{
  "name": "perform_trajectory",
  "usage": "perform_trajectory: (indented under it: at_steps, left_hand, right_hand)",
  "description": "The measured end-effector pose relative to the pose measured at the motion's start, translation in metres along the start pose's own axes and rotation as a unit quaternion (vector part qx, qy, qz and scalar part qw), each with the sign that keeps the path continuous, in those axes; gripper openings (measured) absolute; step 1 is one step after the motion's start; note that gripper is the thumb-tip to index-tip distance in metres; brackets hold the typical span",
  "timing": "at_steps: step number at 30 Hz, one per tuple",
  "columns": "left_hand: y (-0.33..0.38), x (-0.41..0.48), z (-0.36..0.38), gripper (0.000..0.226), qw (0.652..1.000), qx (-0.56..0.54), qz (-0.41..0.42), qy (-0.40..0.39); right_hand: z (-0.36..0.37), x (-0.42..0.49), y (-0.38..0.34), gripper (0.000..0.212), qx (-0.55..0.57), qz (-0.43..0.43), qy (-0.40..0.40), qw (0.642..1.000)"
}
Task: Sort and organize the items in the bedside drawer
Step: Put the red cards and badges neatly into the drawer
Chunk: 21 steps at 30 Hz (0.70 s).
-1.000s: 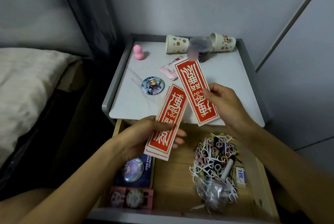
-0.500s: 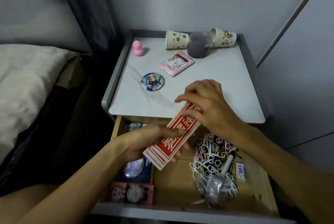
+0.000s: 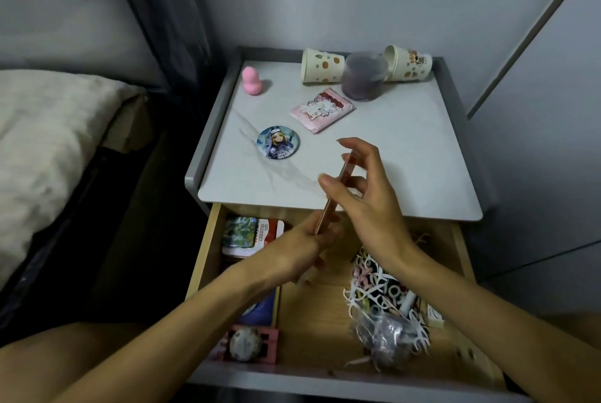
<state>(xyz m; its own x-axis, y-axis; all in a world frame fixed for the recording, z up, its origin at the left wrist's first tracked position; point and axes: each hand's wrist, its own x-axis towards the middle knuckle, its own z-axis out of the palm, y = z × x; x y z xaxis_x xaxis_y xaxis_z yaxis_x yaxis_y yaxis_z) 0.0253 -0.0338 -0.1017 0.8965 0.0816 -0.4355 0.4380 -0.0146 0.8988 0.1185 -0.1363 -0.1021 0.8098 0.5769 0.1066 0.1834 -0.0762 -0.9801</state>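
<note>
The open wooden drawer sits below the white bedside tabletop. Both hands hold a thin stack of red paper strips, now seen edge-on and tilted up over the drawer's front. My left hand grips its lower end; my right hand pinches its upper part. In the drawer lie a tangle of white and pink floss picks with a clear bag on the right, colourful packets at the back left, and a pink case with a round badge at the front left.
On the tabletop lie a round anime badge, a pink cat-print packet, a pink blob-shaped sponge, two tipped paper cups and a purple lidded jar. A bed stands to the left.
The two red strips, held apart a second ago, have been brought together into one stack and turned edge-on. Both hands now close on that stack.
</note>
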Motion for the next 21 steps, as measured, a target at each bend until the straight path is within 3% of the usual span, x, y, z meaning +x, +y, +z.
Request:
perform_trajectory:
  at_steps: [5, 11, 16, 21]
  left_hand:
    - [-0.006, 0.006, -0.003, 0.007, 0.995, 0.069, 0.020, 0.069]
    - [-0.015, 0.008, -0.005, 0.037, 0.981, 0.154, 0.029, 0.114]
    - [-0.018, 0.009, -0.002, 0.008, 0.976, 0.141, 0.065, 0.150]
    - [-0.019, 0.009, -0.001, 0.020, 0.960, 0.186, 0.111, 0.177]
  right_hand:
    - [0.001, -0.005, -0.003, 0.044, 0.047, -0.015, 0.017, 0.999]
    - [0.011, -0.017, -0.002, 0.059, 0.086, -0.005, 0.010, 0.996]
    - [0.002, -0.009, -0.008, 0.059, 0.096, -0.025, 0.063, 0.993]
    - [0.007, -0.013, -0.008, 0.063, 0.104, -0.025, 0.058, 0.993]
